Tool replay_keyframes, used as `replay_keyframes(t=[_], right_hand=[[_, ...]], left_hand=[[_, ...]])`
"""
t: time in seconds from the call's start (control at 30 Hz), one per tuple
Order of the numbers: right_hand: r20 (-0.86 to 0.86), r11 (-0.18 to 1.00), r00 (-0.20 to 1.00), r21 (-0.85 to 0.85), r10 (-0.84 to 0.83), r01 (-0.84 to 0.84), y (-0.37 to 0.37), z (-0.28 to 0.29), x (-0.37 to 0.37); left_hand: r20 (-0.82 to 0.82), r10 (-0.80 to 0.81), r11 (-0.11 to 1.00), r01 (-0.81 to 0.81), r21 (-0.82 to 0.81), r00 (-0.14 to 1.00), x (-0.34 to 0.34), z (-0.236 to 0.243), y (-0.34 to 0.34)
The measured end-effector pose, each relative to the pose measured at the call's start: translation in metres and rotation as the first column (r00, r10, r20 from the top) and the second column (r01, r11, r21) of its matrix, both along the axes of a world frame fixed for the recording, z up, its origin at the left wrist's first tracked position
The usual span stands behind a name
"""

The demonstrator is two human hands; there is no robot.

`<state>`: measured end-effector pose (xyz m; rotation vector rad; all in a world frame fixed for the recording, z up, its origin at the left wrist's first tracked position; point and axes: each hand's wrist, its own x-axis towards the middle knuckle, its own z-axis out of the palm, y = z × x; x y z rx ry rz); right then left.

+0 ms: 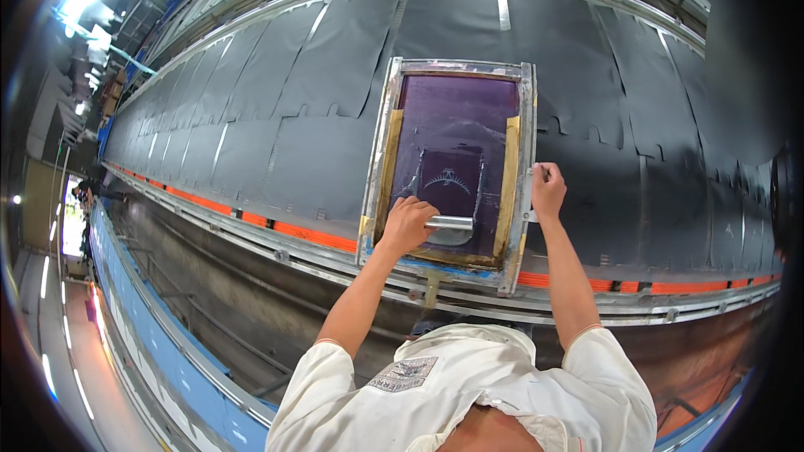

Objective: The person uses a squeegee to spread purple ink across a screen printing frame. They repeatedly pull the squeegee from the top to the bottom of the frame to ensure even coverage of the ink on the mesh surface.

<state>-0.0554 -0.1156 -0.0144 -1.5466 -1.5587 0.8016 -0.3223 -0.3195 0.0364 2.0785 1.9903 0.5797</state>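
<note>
A screen-printing frame [527,109] with metal sides lies flat on dark panels, its purple mesh [456,109] edged by brown tape. A pale curved design shows in a darker rectangle of the mesh. Near the frame's front end, my left hand [409,224] is wrapped round the left end of a squeegee [452,223], whose silver bar rests crosswise over the mesh. My right hand [548,190] is at the frame's right side, fingers curled closed against the outer rim. What those fingers hold, if anything, is hidden.
Dark fabric panels [322,159] cover a long table left and right of the frame. An orange strip [314,237] and metal rail [276,249] run along its near edge. A blue-sided table [155,264] stands behind at left. Another person [92,190] is far left.
</note>
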Motion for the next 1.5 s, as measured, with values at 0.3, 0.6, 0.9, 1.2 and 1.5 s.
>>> replay_keyframes(t=[0.3,0.6,0.9,1.2,1.5], right_hand=[[0.031,0.998,0.999,-0.046,-0.030,0.031,0.027,-0.021,-0.028],[-0.052,0.993,0.998,-0.120,-0.025,0.019,0.067,-0.042,-0.048],[0.561,0.949,0.826,0.227,0.055,-0.218,0.108,-0.006,-0.060],[0.569,0.652,0.442,-0.235,0.694,-0.721,0.112,0.020,-0.183],[0.554,0.588,0.432,-0.133,0.712,-0.798,-0.051,0.004,-0.132]], left_hand=[[0.045,-0.067,0.978,0.075,-0.194,0.997,-0.031,-0.009,0.030],[0.146,-0.110,0.985,0.127,-0.116,0.983,-0.091,-0.010,0.171],[0.064,-0.163,0.986,0.165,-0.022,0.985,-0.109,-0.026,0.235],[0.016,-0.119,0.984,0.120,-0.129,0.993,-0.123,-0.025,0.243],[0.138,-0.166,0.982,0.177,-0.068,0.976,-0.080,-0.047,0.075]])
